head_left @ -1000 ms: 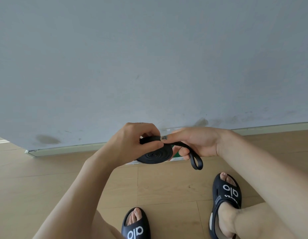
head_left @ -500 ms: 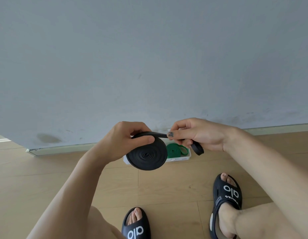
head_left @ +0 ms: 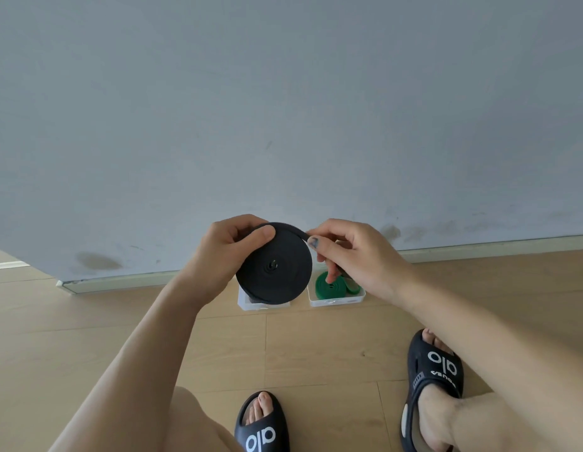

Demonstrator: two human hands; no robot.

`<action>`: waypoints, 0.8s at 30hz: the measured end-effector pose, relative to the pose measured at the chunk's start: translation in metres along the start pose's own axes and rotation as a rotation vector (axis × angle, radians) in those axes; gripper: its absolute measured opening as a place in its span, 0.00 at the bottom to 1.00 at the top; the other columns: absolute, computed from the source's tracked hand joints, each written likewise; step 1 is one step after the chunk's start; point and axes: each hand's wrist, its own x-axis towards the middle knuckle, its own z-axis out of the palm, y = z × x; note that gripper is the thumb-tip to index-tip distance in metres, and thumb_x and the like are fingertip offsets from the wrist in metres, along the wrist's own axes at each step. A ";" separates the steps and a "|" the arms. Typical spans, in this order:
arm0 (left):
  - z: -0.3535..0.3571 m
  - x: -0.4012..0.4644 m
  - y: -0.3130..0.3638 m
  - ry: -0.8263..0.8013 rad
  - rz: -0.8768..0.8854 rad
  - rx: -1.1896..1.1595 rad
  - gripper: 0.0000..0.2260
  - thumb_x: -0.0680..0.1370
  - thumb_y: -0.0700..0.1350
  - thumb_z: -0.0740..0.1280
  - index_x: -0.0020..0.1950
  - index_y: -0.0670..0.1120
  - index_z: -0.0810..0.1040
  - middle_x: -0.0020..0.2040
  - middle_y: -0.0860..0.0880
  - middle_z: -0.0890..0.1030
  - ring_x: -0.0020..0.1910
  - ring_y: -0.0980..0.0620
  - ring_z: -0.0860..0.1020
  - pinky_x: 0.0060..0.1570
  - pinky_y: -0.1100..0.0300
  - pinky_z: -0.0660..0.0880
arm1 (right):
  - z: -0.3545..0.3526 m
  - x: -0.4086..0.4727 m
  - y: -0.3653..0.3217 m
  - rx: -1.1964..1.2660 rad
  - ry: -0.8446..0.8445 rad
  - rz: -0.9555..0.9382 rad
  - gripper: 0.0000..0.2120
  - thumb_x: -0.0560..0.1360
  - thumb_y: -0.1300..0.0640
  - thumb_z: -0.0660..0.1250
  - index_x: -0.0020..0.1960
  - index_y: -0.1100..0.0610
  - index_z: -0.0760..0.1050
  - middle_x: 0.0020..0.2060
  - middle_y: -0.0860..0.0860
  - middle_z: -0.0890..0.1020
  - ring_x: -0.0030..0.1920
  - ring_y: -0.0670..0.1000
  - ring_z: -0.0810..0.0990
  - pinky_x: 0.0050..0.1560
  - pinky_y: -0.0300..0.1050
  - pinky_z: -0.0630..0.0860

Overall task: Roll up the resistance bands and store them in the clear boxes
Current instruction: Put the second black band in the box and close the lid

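Note:
A black resistance band (head_left: 277, 265) is wound into a flat, tight coil held up in front of me, its face turned toward the camera. My left hand (head_left: 228, 252) grips the coil's left rim, thumb on the front. My right hand (head_left: 345, 252) pinches the band's loose end at the coil's upper right. On the floor below, by the wall, stand two clear boxes: the left box (head_left: 247, 303) is mostly hidden behind the coil, and the right box (head_left: 335, 301) holds a rolled green band (head_left: 329, 285).
A grey wall (head_left: 283, 109) with a pale skirting strip rises straight ahead. The floor is light wood planks (head_left: 316, 353). My two feet in black slides (head_left: 435, 373) stand at the bottom of the view, near the boxes.
The loose tail has been wound onto the coil, which is now larger. My hands have risen slightly and turned the coil to face me. Both boxes show below.

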 end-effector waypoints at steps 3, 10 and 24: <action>0.003 0.004 -0.002 0.089 -0.025 -0.075 0.08 0.83 0.45 0.68 0.50 0.46 0.86 0.48 0.45 0.87 0.48 0.50 0.84 0.50 0.52 0.80 | 0.015 -0.003 -0.001 -0.013 0.095 -0.033 0.11 0.85 0.55 0.62 0.61 0.47 0.83 0.34 0.47 0.79 0.27 0.51 0.74 0.37 0.50 0.78; 0.014 0.012 -0.002 0.213 -0.088 -0.198 0.10 0.83 0.47 0.67 0.55 0.44 0.86 0.52 0.44 0.87 0.56 0.42 0.84 0.59 0.44 0.79 | 0.037 -0.005 0.002 -0.013 0.159 -0.044 0.21 0.86 0.50 0.58 0.79 0.47 0.68 0.26 0.37 0.76 0.29 0.42 0.75 0.38 0.41 0.73; 0.036 0.023 -0.009 0.356 -0.322 -0.362 0.13 0.83 0.49 0.67 0.55 0.41 0.85 0.52 0.42 0.87 0.56 0.42 0.85 0.59 0.46 0.82 | 0.070 0.020 0.008 0.168 0.483 0.107 0.08 0.85 0.51 0.63 0.60 0.53 0.71 0.39 0.44 0.79 0.37 0.47 0.77 0.38 0.42 0.72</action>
